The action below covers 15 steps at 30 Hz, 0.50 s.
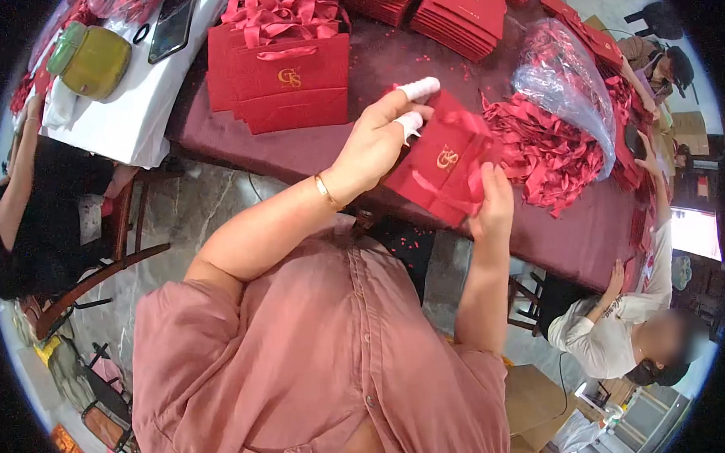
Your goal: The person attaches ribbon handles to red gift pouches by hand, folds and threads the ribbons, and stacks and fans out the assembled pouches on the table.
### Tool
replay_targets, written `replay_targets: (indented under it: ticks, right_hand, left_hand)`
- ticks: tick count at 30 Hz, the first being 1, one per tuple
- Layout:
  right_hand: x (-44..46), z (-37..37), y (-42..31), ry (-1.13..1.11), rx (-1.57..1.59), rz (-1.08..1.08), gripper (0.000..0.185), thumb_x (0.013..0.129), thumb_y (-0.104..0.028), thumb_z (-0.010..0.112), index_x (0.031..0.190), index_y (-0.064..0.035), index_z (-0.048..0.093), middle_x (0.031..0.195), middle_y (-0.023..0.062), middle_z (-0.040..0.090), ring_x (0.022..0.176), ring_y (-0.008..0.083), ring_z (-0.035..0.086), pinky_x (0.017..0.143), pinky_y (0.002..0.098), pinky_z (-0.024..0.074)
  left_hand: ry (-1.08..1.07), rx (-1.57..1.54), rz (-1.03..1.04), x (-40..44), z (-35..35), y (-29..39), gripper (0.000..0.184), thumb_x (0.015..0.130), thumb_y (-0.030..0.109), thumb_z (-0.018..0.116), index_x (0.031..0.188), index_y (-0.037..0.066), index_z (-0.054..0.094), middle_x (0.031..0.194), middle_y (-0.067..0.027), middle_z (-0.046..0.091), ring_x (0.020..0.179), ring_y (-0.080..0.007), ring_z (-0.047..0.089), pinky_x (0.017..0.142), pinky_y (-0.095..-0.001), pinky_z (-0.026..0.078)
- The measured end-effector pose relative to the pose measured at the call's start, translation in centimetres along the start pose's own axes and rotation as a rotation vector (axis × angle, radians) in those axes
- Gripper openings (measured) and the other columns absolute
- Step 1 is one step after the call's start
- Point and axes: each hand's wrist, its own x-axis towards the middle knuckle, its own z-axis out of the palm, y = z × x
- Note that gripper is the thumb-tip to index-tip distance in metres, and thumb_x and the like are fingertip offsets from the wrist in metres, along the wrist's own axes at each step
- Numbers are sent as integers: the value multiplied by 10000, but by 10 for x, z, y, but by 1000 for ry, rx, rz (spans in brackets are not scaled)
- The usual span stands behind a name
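Maroon cloth covers the table [555,240] reaching ahead of the wearer. Ribbon heap [548,160] lies loose on its right part, partly under a clear plastic bag [560,68]; judged a large supply left to use. Standing bags [294,101], grouped at left, show ribbon loops along their tops; judged done. Flat stack [463,19] on the far side: no loops visible on its top piece, so its state is uncertain.

Held bag [428,172]: tilted over the table's near edge, between both hands, gold lettering showing. Left hand [375,142] grips its left side; right hand [493,198] pinches its right side. Blur there; cannot tell whether ribbon is pinched too. Ribbon loop [461,203] crosses near the right hand; judged well advanced, though not yet among the standing group. White wraps [419,89] cover two left fingertips.
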Motion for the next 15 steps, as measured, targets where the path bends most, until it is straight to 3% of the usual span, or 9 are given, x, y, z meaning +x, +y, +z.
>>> replay_targets:
  ticks: [2, 3, 4, 8, 10, 12, 13, 15]
  right_hand:
    - [3, -6, 11, -156, 217, -72, 354, 993, -169, 522, 1286, 27, 498, 1231, 122, 603, 1118, 219, 595, 982, 361, 472]
    - [1, -7, 6, -142, 214, -63, 340, 995, -138, 510, 1295, 22, 494, 1209, 115, 616, 1096, 224, 608, 979, 377, 475]
    - [-1, -8, 4, -144, 216, -63, 340, 995, -138, 510, 1295, 22, 494, 1209, 115, 616, 1096, 224, 608, 979, 377, 475]
    - [-1, -12, 5, -155, 141, -83, 314, 986, -108, 514, 1268, 28, 534, 1200, 105, 622, 1064, 191, 605, 933, 334, 477]
    - [-1, -18, 5, -189, 142, -108, 298, 982, -100, 520, 1249, 28, 547, 1187, 99, 628, 1054, 184, 606, 925, 327, 477]
    - [-1, -26, 1, -154, -85, -281, 258, 970, -88, 540, 1200, 22, 579, 1141, 81, 646, 1006, 164, 611, 896, 307, 480]
    - [-3, -30, -6, -94, -190, -314, 234, 963, -88, 552, 1167, 18, 597, 1105, 69, 657, 964, 150, 612, 876, 293, 481]
    - [-7, -32, -18, -10, -148, -286, 244, 957, -87, 564, 1177, 15, 593, 1105, 71, 657, 949, 150, 618, 871, 293, 483]
  left_hand:
    - [-64, 23, -49, -3, 2, 7, 592, 906, -80, 479, 1458, 121, 405, 1185, -48, 584, 966, -97, 556, 853, -220, 453]
    - [-123, 47, -97, -4, 3, 9, 603, 902, -86, 478, 1463, 122, 399, 1164, -48, 590, 959, -93, 553, 859, -222, 454]
    - [-136, 131, 11, -4, 3, 4, 660, 874, -105, 496, 1476, 138, 382, 1121, -46, 600, 962, -83, 546, 841, -234, 466]
    - [-185, 296, 85, -3, 2, 6, 701, 829, -111, 553, 1459, 163, 419, 1003, -18, 618, 925, -67, 548, 805, -249, 485]
    - [-246, 528, 30, -4, 1, 24, 742, 762, -107, 601, 1434, 174, 460, 857, -36, 623, 823, -121, 590, 752, -295, 503]
    - [-401, 895, 338, 1, -4, 25, 633, 732, -86, 614, 1321, 143, 569, 748, -84, 586, 728, -227, 594, 716, -352, 500]
    - [-525, 877, 353, 2, -10, 26, 479, 726, -68, 618, 1175, 97, 632, 758, -127, 575, 730, -310, 579, 693, -393, 484]
    - [-606, 897, 320, 3, -18, 34, 331, 739, -47, 632, 1053, 58, 643, 779, -126, 590, 741, -311, 593, 685, -402, 482]
